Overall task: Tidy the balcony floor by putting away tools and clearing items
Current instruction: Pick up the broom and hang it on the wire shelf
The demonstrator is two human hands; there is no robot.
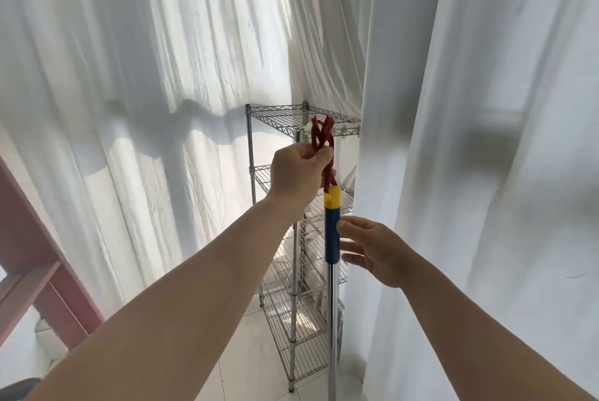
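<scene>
From the head camera, the landmark is a chrome wire shelf rack (299,206) standing in the corner on a pale tiled floor (256,352). White curtains (146,76) hang behind it and to its left, and another white curtain panel (486,141) drapes just beside its right edge, covering that side of the rack. Low to the left of the rack, well apart from it, a pink frame (42,277) slants across the corner of the view. The rack's lower tiers hold pale, blurred items that cannot be told apart.

In front of the rack stands a long tool with a metal pole (332,336), upright, topped by a blue grip (332,235) and a yellow cap (333,197). A red cord loop (322,136) rises from the cap up to the level of the rack's top shelf, just in front of a hook-like fitting there; whether the cord touches it cannot be told.

The left hand (296,173) is raised in front of the rack's upper half, arm stretched forward, fingers closed in a pinch on the red cord loop just above the yellow cap. The right hand (376,251) sits lower, to the right of the blue grip, fingers loosely spread with the tips touching the grip's side, not wrapped around it.

No brand, label or writing is readable.
</scene>
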